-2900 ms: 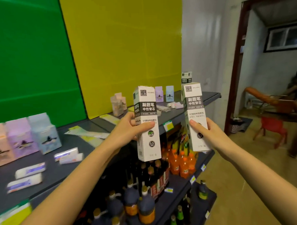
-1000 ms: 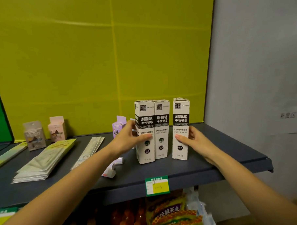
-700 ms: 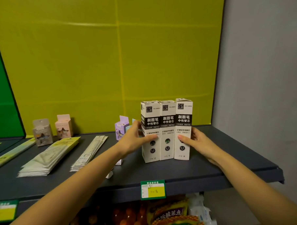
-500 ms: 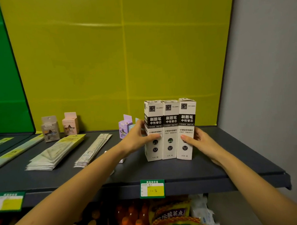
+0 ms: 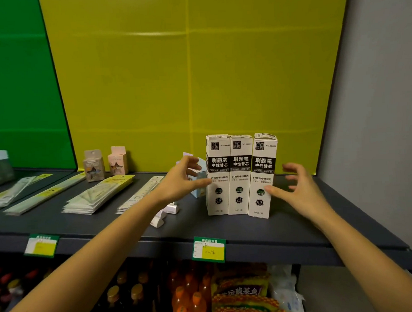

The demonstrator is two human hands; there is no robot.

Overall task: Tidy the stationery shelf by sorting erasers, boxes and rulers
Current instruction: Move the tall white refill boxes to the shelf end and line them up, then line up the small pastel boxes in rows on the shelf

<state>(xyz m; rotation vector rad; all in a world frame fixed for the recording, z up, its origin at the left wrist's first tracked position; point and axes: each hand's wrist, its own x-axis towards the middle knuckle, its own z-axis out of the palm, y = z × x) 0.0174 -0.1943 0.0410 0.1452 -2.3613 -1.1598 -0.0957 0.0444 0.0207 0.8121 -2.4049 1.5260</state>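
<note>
Three tall white-and-black refill boxes stand side by side on the dark shelf [image 5: 262, 233]: the left box [image 5: 218, 176], the middle box [image 5: 240, 178] and the right box [image 5: 262, 179]. My left hand [image 5: 182, 180] hovers by the left box with loose fingers, its thumb at the box's edge. My right hand [image 5: 296, 187] is spread beside the right box, thumb tip against its front. Neither hand grips anything. White erasers [image 5: 165, 213] lie under my left wrist. Stacked packaged rulers [image 5: 100, 193] lie further left.
Small pastel boxes [image 5: 116, 161] stand against the yellow back wall, and a light blue one [image 5: 198, 187] sits behind my left hand. More rulers [image 5: 46, 193] lie at far left. Price tags [image 5: 209, 249] hang on the shelf edge. Drink bottles [image 5: 182, 296] and snack packs fill the shelf below.
Both hands have let go of the outer boxes and opened a little away from them. The three boxes now stand together in a row; earlier I carried two of them here.
</note>
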